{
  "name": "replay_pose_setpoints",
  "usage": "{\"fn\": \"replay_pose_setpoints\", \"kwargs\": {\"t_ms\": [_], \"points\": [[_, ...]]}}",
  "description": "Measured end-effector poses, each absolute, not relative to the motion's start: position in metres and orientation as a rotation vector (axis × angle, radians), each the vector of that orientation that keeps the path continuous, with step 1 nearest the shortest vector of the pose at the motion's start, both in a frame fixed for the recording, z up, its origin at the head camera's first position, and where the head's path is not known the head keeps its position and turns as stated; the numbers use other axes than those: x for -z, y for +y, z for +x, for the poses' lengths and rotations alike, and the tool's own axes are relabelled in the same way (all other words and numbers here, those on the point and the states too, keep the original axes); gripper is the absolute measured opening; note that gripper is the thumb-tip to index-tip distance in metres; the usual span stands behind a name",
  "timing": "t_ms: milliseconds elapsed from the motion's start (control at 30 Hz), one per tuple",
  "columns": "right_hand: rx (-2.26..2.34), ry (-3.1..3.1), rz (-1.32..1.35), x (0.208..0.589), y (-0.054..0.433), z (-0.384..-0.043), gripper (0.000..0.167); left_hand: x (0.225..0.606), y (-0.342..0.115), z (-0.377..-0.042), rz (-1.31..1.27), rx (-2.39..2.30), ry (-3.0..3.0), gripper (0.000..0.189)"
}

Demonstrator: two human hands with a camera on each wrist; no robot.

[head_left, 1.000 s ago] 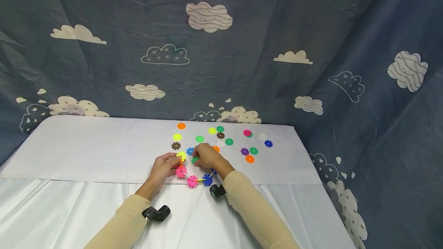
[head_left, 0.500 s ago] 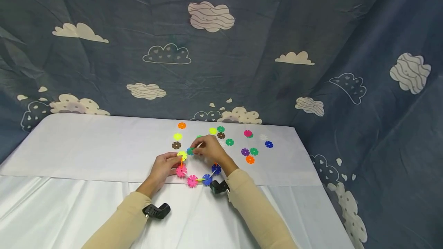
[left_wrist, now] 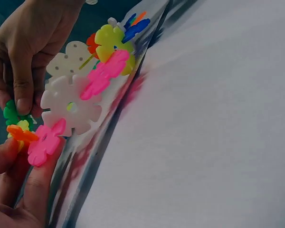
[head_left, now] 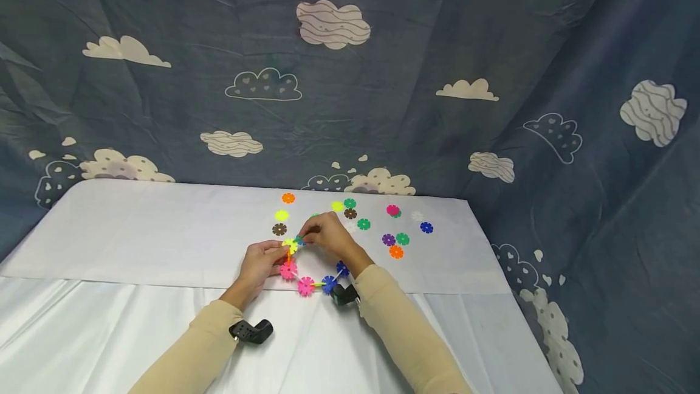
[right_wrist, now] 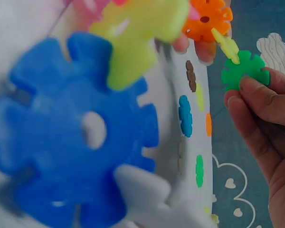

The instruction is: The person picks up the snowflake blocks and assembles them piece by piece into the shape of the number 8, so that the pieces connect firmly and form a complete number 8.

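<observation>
My left hand (head_left: 261, 263) holds one end of a curved chain of interlocking plastic flower discs. Along that chain run a yellow disc (head_left: 290, 247), an orange disc (right_wrist: 206, 21), pink discs (head_left: 288, 270) and blue discs (head_left: 329, 284), with white and yellow ones edge-on between them. Between thumb and fingers, my right hand (head_left: 332, 237) pinches a green disc (right_wrist: 246, 70). Its edge meets the yellow disc at the chain's end in the right wrist view. A blue chain disc looms large and blurred there. My right forearm hides part of the chain's right end in the head view.
Loose discs lie beyond the hands on the white table (head_left: 137, 236), among them an orange disc (head_left: 288, 198), a brown disc (head_left: 279, 229) and a purple disc (head_left: 388, 239). A dark cloud-print curtain (head_left: 383, 108) hangs behind the table.
My right hand, pinching the green disc, has moved up and left from near the chain's middle to the yellow disc. My left hand keeps its hold on the chain, nearly still.
</observation>
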State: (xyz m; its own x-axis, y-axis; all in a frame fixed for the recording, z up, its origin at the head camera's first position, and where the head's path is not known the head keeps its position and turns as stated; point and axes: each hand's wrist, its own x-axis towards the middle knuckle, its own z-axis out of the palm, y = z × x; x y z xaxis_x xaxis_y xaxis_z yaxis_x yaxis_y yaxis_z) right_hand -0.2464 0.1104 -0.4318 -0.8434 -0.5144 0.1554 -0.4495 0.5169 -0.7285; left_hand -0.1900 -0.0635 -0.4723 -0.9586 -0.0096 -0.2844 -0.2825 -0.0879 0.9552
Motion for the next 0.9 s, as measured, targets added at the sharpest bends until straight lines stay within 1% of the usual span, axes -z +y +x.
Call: {"fn": "replay_pose_setpoints", "kwargs": {"t_ms": [167,467,600,767,900], "points": [[1.205,2.667,-0.931,0.430,0.111,-0.248,0.007,0.470,-0.060,-0.189,-0.374,-2.183,1.985,0.023],[1.073,2.705,-1.095,0.424,0.109,-0.247,0.011,0.466,-0.056,-0.185,-0.445,-2.139,2.008,0.025],[1.012,2.735,-1.157,0.420,0.107,-0.245,0.012,0.465,-0.056,-0.185,-0.457,-2.141,2.018,0.022],[1.074,2.746,-1.106,0.418,0.108,-0.247,0.010,0.460,-0.060,-0.186,-0.389,-2.212,1.943,0.021],[1.134,2.708,-1.079,0.412,0.110,-0.248,0.006,0.454,-0.064,-0.189,-0.278,-2.178,1.889,0.032]]}}
